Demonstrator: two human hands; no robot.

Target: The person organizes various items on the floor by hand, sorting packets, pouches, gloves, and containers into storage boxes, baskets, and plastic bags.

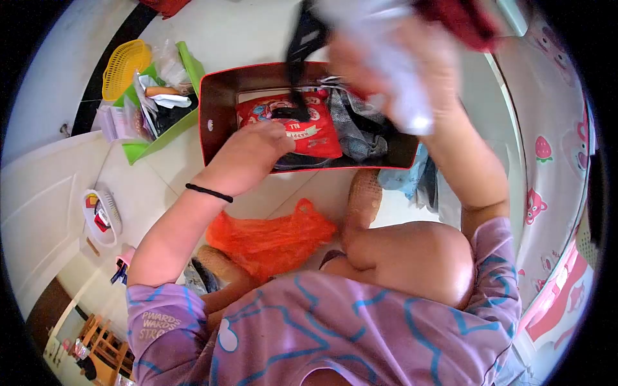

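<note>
My left hand [261, 145] is at the near side of an open box [215, 125] with dark brown inner walls and a red rim. Its fingers look curled against a red printed pouch [318, 132]; whether they grip anything is hidden. Raised above the box's right end, my right hand [434, 64] is smeared by motion and closed around a white cloth-like bundle [409, 106]. Beside that bundle are a black strap [306, 38], hanging toward the pouch, and a dark red item [460, 22]. Grey fabric [357, 132] lies in the box right of the pouch.
Left of the box stand a green bin [183, 122] of mixed items and a yellow basket [125, 67]. An orange plastic bag [277, 238] lies between my legs. A small white basket [103, 219] is farther left. Pink-printed fabric [547, 174] hangs along the right.
</note>
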